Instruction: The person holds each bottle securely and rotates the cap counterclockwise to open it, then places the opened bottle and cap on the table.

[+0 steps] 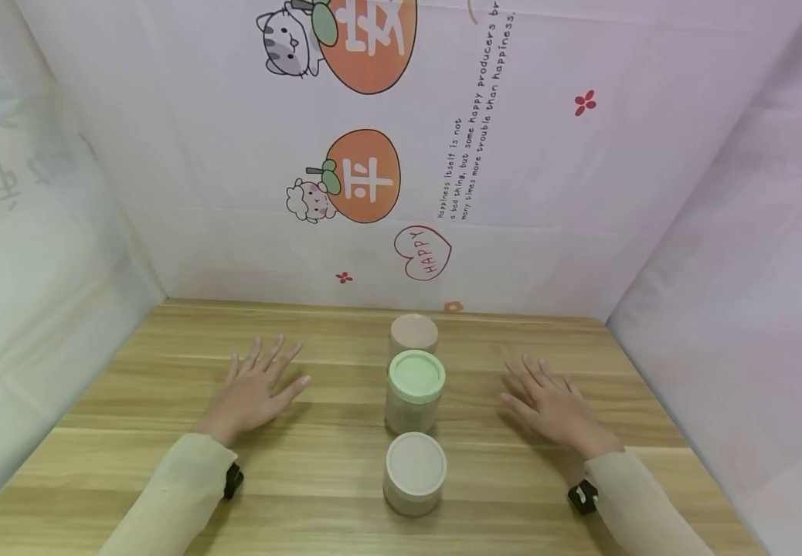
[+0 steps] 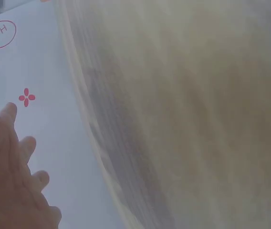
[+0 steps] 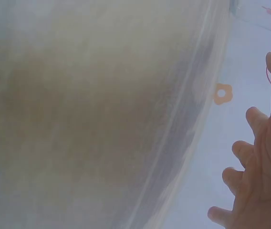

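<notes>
Three round lidded jars stand in a line down the middle of the wooden table. The nearest has a whitish-grey lid (image 1: 416,463); behind it is a taller clear jar (image 1: 411,415) with a pale green lid (image 1: 416,376). Partly hidden behind that one is a jar with a beige lid (image 1: 413,332). To their left, my left hand (image 1: 248,394) is palm down with fingers spread, apart from the jars and holding nothing. On the other side, my right hand (image 1: 555,405) has its fingers extended and likewise holds nothing. Each hand's palm and fingers also show in its wrist view.
Light wood-grain planks form the tabletop (image 1: 304,494). A white printed cloth (image 1: 526,255) rises behind its back edge, with white cloth walls (image 1: 756,309) on the left and right. Each wrist carries a small black device (image 1: 584,496).
</notes>
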Action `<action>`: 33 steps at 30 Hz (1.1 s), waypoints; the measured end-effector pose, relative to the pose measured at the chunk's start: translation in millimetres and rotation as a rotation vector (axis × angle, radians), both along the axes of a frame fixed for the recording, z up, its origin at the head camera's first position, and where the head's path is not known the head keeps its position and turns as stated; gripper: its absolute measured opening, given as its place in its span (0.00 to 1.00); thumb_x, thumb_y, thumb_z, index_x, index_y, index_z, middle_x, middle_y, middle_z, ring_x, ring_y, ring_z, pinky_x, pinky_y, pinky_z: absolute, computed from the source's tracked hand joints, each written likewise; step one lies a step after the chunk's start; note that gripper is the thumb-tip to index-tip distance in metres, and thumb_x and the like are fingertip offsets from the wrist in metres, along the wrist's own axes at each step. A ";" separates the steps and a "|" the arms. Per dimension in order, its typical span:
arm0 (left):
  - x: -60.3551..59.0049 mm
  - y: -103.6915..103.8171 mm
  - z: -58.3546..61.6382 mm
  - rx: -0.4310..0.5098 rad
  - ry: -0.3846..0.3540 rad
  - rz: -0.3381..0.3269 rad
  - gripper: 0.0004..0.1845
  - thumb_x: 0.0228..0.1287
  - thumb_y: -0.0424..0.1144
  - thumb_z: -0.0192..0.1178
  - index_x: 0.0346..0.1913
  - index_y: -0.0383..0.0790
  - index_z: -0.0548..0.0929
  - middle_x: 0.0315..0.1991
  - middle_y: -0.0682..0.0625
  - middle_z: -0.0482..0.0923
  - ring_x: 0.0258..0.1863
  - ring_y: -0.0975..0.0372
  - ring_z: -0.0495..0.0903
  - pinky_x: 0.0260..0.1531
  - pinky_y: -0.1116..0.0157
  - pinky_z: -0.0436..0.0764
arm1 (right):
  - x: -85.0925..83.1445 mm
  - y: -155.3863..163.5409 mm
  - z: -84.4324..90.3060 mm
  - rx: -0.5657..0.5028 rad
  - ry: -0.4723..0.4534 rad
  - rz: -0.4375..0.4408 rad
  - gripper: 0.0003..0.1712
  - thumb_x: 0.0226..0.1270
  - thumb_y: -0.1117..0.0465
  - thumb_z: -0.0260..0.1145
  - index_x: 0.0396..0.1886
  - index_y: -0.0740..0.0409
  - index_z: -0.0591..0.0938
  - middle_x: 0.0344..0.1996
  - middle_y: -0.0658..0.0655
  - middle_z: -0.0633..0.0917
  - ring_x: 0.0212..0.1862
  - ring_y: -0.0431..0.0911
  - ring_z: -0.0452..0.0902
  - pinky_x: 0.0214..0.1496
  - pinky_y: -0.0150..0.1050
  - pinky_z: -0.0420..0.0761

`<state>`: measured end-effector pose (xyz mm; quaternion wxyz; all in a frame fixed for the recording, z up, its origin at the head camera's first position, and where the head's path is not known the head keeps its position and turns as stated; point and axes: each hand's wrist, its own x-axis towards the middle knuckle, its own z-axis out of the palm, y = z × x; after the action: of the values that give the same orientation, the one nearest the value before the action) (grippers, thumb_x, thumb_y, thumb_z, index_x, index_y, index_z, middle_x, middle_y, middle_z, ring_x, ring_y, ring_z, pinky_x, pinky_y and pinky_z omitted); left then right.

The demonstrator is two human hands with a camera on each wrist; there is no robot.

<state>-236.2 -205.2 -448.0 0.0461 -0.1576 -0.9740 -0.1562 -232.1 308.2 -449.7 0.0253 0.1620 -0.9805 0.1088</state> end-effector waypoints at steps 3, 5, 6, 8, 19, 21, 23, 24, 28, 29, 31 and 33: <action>-0.1 -0.2 0.4 0.043 -0.019 -0.002 0.39 0.74 0.69 0.38 0.81 0.57 0.49 0.80 0.44 0.40 0.76 0.38 0.35 0.67 0.30 0.33 | 0.6 0.4 0.0 -0.012 -0.009 0.000 0.43 0.75 0.30 0.45 0.81 0.47 0.56 0.78 0.63 0.52 0.77 0.66 0.45 0.68 0.76 0.46; 0.3 -0.3 -0.2 0.075 -0.027 -0.007 0.39 0.74 0.69 0.39 0.81 0.57 0.49 0.80 0.43 0.41 0.76 0.37 0.35 0.66 0.29 0.34 | 1.1 0.2 -0.2 -0.017 -0.013 0.001 0.43 0.75 0.30 0.44 0.81 0.46 0.56 0.78 0.62 0.53 0.77 0.66 0.45 0.67 0.77 0.48; 0.7 -0.1 -0.1 0.090 -0.028 -0.011 0.39 0.75 0.68 0.40 0.81 0.57 0.49 0.80 0.42 0.42 0.76 0.35 0.36 0.65 0.28 0.34 | 1.4 0.0 -0.1 -0.019 -0.015 0.005 0.43 0.76 0.30 0.44 0.81 0.47 0.56 0.78 0.63 0.53 0.76 0.66 0.46 0.66 0.77 0.49; 1.3 0.6 0.1 0.107 -0.036 -0.014 0.38 0.75 0.68 0.40 0.81 0.57 0.49 0.80 0.42 0.42 0.76 0.35 0.37 0.65 0.28 0.35 | 2.1 -0.6 0.3 -0.036 -0.021 0.008 0.43 0.76 0.31 0.45 0.81 0.48 0.56 0.78 0.63 0.53 0.76 0.67 0.46 0.66 0.78 0.49; 0.7 4.5 5.3 0.264 -0.148 -0.057 0.37 0.78 0.64 0.37 0.81 0.52 0.49 0.80 0.40 0.42 0.76 0.36 0.37 0.65 0.28 0.32 | 3.6 -1.8 2.2 -0.176 -0.032 0.072 0.40 0.79 0.37 0.48 0.80 0.55 0.57 0.76 0.67 0.56 0.75 0.65 0.53 0.67 0.75 0.51; 0.2 4.9 4.0 0.293 -0.161 -0.067 0.36 0.78 0.63 0.37 0.81 0.52 0.49 0.80 0.40 0.42 0.76 0.36 0.37 0.65 0.28 0.32 | 3.9 -1.8 1.8 -0.190 -0.044 0.082 0.40 0.80 0.38 0.48 0.80 0.55 0.56 0.76 0.67 0.56 0.74 0.66 0.53 0.69 0.72 0.53; -0.2 5.5 3.0 0.320 -0.171 -0.080 0.36 0.79 0.63 0.37 0.81 0.52 0.48 0.80 0.41 0.43 0.76 0.36 0.38 0.66 0.30 0.32 | 4.5 -1.7 1.5 -0.206 -0.060 0.086 0.40 0.80 0.38 0.47 0.80 0.54 0.56 0.77 0.67 0.55 0.75 0.66 0.52 0.70 0.69 0.54; -0.2 5.8 2.7 0.332 -0.174 -0.087 0.36 0.79 0.62 0.37 0.81 0.52 0.47 0.80 0.41 0.43 0.76 0.36 0.38 0.66 0.30 0.33 | 4.9 -1.5 1.4 -0.210 -0.062 0.090 0.40 0.80 0.38 0.47 0.80 0.55 0.56 0.77 0.68 0.55 0.75 0.66 0.52 0.70 0.69 0.54; 2.0 7.3 3.2 0.389 -0.210 -0.116 0.36 0.79 0.62 0.38 0.82 0.54 0.45 0.80 0.44 0.42 0.77 0.38 0.38 0.68 0.31 0.37 | 6.2 -1.6 1.9 -0.250 -0.077 0.091 0.40 0.80 0.39 0.48 0.80 0.55 0.56 0.77 0.66 0.54 0.75 0.66 0.51 0.71 0.68 0.54; 3.0 7.8 3.7 0.407 -0.225 -0.121 0.36 0.79 0.62 0.39 0.81 0.55 0.45 0.80 0.45 0.42 0.77 0.40 0.38 0.68 0.32 0.38 | 6.6 -1.7 2.3 -0.260 -0.079 0.095 0.40 0.80 0.39 0.49 0.80 0.55 0.56 0.77 0.66 0.54 0.75 0.66 0.52 0.71 0.68 0.54; 5.0 8.8 4.8 0.437 -0.255 -0.131 0.37 0.78 0.63 0.40 0.81 0.57 0.44 0.81 0.47 0.42 0.77 0.43 0.40 0.68 0.32 0.41 | 7.2 -2.0 3.0 -0.280 -0.084 0.099 0.40 0.80 0.39 0.49 0.81 0.54 0.55 0.77 0.65 0.55 0.75 0.65 0.52 0.71 0.68 0.54; 6.3 10.2 5.5 0.462 -0.278 -0.143 0.37 0.77 0.63 0.42 0.81 0.59 0.44 0.81 0.48 0.42 0.78 0.45 0.42 0.69 0.34 0.45 | 7.8 -2.1 3.8 -0.295 -0.086 0.105 0.39 0.80 0.39 0.50 0.81 0.53 0.55 0.77 0.65 0.56 0.75 0.65 0.53 0.71 0.68 0.55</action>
<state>-229.9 -195.0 -442.4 -0.0645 -0.1883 -0.8960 -0.3970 -224.3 306.1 -445.9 0.0010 0.2028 -0.9442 0.2595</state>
